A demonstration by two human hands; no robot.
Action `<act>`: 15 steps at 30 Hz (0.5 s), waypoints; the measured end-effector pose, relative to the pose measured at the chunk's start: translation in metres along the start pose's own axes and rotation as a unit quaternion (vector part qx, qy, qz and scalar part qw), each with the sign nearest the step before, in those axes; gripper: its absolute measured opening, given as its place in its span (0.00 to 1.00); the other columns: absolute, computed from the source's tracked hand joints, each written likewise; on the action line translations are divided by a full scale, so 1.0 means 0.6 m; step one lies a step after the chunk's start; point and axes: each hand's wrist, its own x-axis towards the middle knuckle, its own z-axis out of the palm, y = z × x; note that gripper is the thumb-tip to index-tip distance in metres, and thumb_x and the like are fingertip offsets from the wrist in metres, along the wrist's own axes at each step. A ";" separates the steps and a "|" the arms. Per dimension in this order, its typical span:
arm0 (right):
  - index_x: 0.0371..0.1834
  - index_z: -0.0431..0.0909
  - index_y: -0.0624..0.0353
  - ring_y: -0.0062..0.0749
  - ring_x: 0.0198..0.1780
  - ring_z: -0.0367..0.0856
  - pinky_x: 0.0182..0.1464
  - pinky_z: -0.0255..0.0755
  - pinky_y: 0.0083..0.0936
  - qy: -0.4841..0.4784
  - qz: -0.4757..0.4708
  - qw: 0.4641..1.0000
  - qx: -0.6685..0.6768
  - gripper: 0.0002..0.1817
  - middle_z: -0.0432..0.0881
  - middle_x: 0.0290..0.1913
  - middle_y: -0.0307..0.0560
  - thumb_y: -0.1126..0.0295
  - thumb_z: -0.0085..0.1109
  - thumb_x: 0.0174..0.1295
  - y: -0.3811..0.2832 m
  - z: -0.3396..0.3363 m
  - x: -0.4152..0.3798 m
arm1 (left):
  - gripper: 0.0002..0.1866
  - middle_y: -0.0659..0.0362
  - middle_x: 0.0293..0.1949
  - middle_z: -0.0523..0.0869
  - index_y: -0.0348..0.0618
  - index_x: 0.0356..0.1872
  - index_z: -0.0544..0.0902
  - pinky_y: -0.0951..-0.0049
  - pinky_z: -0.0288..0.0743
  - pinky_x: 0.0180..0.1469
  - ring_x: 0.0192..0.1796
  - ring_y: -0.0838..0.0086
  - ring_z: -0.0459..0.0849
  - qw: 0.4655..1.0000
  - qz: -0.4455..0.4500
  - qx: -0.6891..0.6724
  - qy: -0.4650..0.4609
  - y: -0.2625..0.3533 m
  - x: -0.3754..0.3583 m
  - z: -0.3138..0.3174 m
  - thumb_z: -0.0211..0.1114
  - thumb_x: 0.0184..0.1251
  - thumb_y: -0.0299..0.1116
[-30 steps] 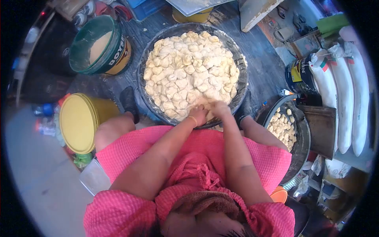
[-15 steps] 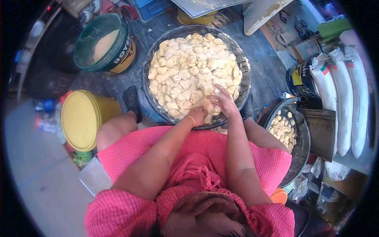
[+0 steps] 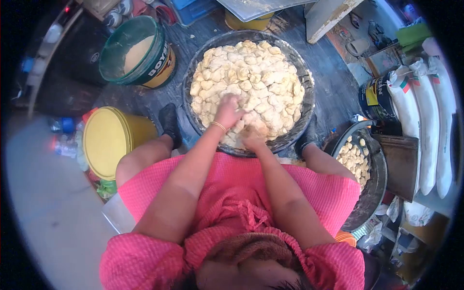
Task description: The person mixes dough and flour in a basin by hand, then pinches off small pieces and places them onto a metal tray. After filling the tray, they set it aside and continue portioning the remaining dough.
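A wide black basin (image 3: pixel 309 104) stands between my legs, heaped with pale, floury lumps of dough (image 3: pixel 251 72). Over the near left part of the heap is my left hand (image 3: pixel 229 111), a thin band at its wrist. It touches the lumps, and motion smears its fingers. Close to the basin's near rim, my right hand (image 3: pixel 254 138) reaches low into the dough. Its fingers are blurred and partly sunk among the lumps. The two hands are a short way apart, left one farther forward.
A green bucket (image 3: pixel 108 60) holding flour stands at the upper left, above a yellow lidded bucket (image 3: pixel 105 143). On my right, another black basin (image 3: pixel 379 186) contains smaller dough pieces (image 3: pixel 354 162). Long white sacks (image 3: pixel 419 130) lie by a dark bucket (image 3: pixel 374 96) farther right.
My left hand has moved forward and left over the dough. My right hand has drawn back toward the near rim. The whole view has shifted slightly.
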 end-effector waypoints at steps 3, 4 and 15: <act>0.57 0.66 0.57 0.48 0.54 0.74 0.56 0.67 0.38 0.069 -0.005 0.987 -0.146 0.33 0.78 0.49 0.59 0.54 0.60 0.49 -0.061 -0.017 -0.074 | 0.33 0.43 0.65 0.60 0.41 0.57 0.69 0.60 0.58 0.65 0.65 0.51 0.61 0.975 -0.197 0.102 -0.021 -0.036 -0.023 -0.035 0.67 0.48 0.42; 0.57 0.66 0.57 0.48 0.54 0.74 0.56 0.67 0.38 0.071 -0.008 0.987 -0.146 0.33 0.78 0.49 0.59 0.54 0.60 0.49 -0.063 -0.016 -0.072 | 0.33 0.43 0.65 0.60 0.41 0.57 0.69 0.60 0.58 0.65 0.65 0.51 0.61 0.975 -0.196 0.103 -0.017 -0.053 -0.036 -0.032 0.67 0.48 0.42; 0.46 0.75 0.60 0.37 0.38 0.80 0.36 0.76 0.32 0.113 0.176 0.888 0.410 0.20 0.80 0.35 0.51 0.62 0.61 0.51 -0.015 -0.107 -0.020 | 0.53 0.37 0.65 0.58 0.38 0.69 0.46 0.60 0.51 0.68 0.68 0.48 0.56 0.882 -0.437 -0.177 -0.019 -0.007 -0.044 0.007 0.61 0.51 0.60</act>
